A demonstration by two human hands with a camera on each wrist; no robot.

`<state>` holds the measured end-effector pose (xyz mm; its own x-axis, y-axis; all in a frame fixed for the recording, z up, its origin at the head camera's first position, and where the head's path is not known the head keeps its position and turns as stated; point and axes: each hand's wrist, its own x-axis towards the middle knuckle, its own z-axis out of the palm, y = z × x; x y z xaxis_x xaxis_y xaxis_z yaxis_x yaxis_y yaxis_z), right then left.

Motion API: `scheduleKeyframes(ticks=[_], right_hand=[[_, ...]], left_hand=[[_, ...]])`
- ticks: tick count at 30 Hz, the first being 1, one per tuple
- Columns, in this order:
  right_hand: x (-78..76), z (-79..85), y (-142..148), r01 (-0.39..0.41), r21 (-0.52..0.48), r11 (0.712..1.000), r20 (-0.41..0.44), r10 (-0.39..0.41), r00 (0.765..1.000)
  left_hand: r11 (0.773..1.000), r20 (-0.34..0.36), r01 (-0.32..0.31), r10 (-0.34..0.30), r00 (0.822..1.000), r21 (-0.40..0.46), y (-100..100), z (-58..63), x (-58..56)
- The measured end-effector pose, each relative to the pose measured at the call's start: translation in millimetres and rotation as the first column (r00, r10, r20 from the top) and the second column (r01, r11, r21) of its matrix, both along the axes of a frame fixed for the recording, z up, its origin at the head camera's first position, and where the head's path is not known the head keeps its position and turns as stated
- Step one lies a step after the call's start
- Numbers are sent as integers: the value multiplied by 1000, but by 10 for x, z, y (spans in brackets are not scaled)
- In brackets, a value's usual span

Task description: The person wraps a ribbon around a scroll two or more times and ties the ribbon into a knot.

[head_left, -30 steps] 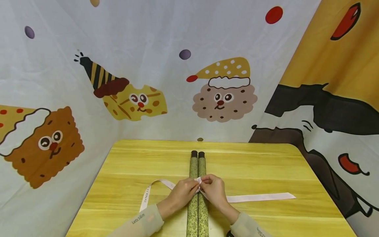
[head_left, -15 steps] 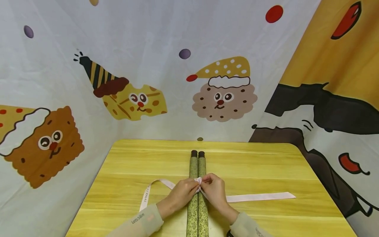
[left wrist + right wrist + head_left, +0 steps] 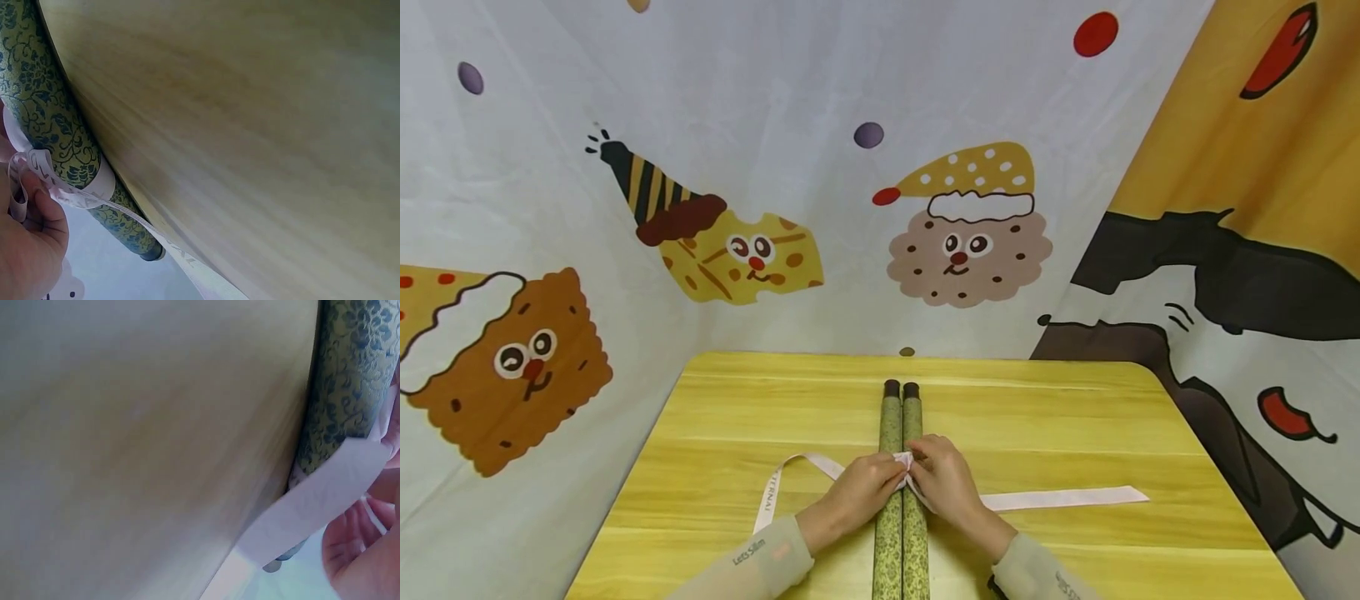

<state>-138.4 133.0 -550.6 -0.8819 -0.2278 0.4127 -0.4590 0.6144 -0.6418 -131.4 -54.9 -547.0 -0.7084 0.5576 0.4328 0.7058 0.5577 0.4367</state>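
Two long rolled scrolls in green patterned cloth, the left scroll (image 3: 887, 542) and the right scroll (image 3: 915, 542), lie side by side with dark ends pointing away. A pale pink printed ribbon (image 3: 1063, 499) goes round them and is bunched on top. There my left hand (image 3: 861, 487) pinches a ribbon loop, whose folds show in the left wrist view beside the patterned cloth (image 3: 53, 112). Facing it, my right hand (image 3: 947, 483) has thumb and fingers curled on the bunched ribbon. In the right wrist view a flat ribbon length (image 3: 312, 503) runs past that hand; fingers partly hide the knot area.
Everything lies on a yellow wood-grain table (image 3: 760, 417) with rounded far corners. One ribbon tail (image 3: 771, 496) curves out on the left; the other lies straight to the right. Behind the table hangs a cartoon-printed cloth (image 3: 835, 333).
My right hand has moved slightly, its wrist swinging outward to the right while its fingers stay at the bunched ribbon. The left hand and the scrolls look almost unmoved.
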Motion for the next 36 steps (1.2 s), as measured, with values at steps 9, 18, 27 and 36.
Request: scheduleKeyframes(ticks=[9,18,27,36], right_hand=[[-29,1,71,-73,79,994,-71,79,994],[-80,-50,118,-139,72,988,-174,150,973],[-129,-83,123,-206,56,977,-261,213,942],[-99,-43,66,-158,29,987,-184,160,970]], left_hand=[[1000,0,7,-7,1000,-12,4,3,-5],[999,-59,30,-32,998,-37,-8,-7,-11],[997,-120,41,-48,992,-58,-9,4,-18],[997,-106,44,-49,993,-56,-15,18,-15]])
